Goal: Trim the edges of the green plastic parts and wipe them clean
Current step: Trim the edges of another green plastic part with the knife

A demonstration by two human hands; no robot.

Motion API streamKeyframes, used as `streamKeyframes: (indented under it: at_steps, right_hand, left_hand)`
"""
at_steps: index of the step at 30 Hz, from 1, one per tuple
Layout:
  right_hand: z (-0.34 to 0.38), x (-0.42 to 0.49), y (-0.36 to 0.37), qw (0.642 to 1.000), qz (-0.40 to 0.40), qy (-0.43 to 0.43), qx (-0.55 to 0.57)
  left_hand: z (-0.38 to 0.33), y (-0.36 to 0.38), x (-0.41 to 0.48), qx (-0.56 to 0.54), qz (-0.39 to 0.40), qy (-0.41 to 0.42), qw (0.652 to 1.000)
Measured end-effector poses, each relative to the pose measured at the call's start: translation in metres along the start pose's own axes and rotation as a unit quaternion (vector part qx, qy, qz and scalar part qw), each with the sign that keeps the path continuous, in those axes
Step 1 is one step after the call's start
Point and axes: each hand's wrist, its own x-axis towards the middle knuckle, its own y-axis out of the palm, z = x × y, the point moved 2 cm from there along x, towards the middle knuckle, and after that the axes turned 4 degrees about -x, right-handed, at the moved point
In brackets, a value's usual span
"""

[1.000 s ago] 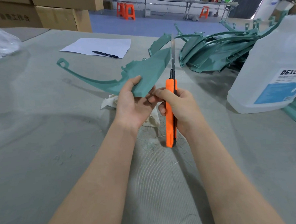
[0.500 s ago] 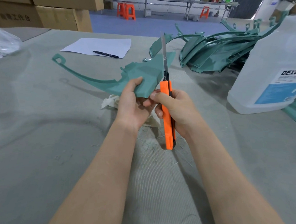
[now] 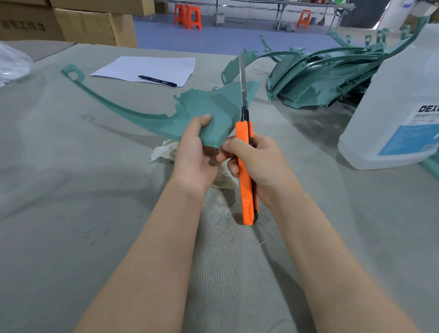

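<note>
Your left hand [image 3: 194,152] gripped the green part [image 3: 210,108] above the counter [image 3: 62,200], its long arm stretching left; your right hand [image 3: 261,161] clasped the orange knife [image 3: 242,137], blade upright near the part's right edge.

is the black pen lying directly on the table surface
No, the pen lies on the white paper, near its front edge.
</note>
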Motion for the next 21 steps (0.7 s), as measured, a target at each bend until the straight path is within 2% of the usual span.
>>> streamKeyframes:
  at_steps: [9,13,21]
  right_hand:
    - [-0.005,0.003,0.003,0.999,-0.022,0.030,0.032]
    - [-0.007,0.004,0.002,0.999,-0.024,0.024,0.027]
    - [-0.008,0.010,-0.022,0.989,-0.114,-0.001,-0.097]
  left_hand:
    - [-0.003,0.001,-0.004,0.045,-0.049,0.048,0.997]
    - [-0.003,0.000,-0.002,0.042,-0.037,0.032,0.998]
    - [0.000,0.002,0.002,-0.130,-0.043,0.007,0.991]
